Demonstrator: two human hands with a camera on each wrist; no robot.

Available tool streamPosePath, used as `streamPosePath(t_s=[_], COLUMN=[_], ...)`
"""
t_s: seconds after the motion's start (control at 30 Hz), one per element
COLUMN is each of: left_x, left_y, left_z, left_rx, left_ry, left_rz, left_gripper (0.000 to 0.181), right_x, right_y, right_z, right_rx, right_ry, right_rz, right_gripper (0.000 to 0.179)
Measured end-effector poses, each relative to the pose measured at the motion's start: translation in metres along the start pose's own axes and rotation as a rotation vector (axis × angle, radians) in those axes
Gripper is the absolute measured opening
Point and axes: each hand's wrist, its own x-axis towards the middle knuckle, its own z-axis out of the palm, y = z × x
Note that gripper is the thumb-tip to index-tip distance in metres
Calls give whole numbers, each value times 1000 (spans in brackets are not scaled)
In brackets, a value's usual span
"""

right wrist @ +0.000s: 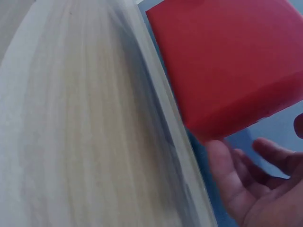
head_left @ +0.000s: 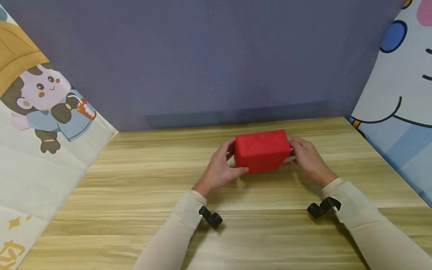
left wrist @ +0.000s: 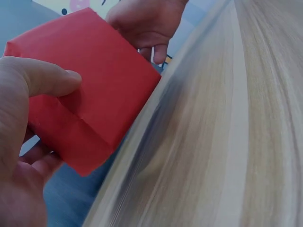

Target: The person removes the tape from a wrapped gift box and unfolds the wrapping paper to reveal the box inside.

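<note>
A red paper-wrapped box (head_left: pixel 261 152) is at the middle of the wooden table, tilted slightly in the head view. My left hand (head_left: pixel 221 165) grips its left end, the thumb lying on the near face and the fingers curled behind. In the left wrist view a folded paper seam shows on the box (left wrist: pixel 102 71) close to the left thumb (left wrist: pixel 52 80). At the opposite end, my right hand (head_left: pixel 308 159) has its fingers spread and loosely bent. The right wrist view has the right thumb (right wrist: pixel 225 165) right at a lower corner of the box.
The wood-grain tabletop (head_left: pixel 152 210) runs back to a grey-blue panel (head_left: pixel 216 63). Cartoon-printed sheets stand along the left side (head_left: pixel 20 161) and the right side (head_left: pixel 388 108). Each sleeve carries a black wrist mount, one on the left (head_left: pixel 210 217) and one on the right (head_left: pixel 324 207).
</note>
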Motion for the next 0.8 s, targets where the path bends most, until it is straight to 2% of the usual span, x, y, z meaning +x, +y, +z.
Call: streamPosePath(t_s=[0.27, 0.4, 0.5, 0.6, 0.8], left_x=[-10, -15, -17, -17, -16], left_y=[2, 2, 1, 0, 0], left_z=[-3, -4, -5, -6, -8], left_rx=[192, 302, 355, 377, 402], left_ry=[-34, -36, -47, -58, -66], left_rz=[165, 251, 338, 414, 492], left_gripper=[80, 79, 78, 79, 80], right_x=[-13, -19, -23, -24, -27], right_y=[-3, -2, -2, -1, -1], right_z=[4, 8, 11, 12, 11], right_rx=[5, 126, 219, 269, 347], right_ry=[-161, -212, -225, -224, -225], right_rz=[166, 233, 267, 281, 256], right_gripper=[85, 91, 84, 66, 31])
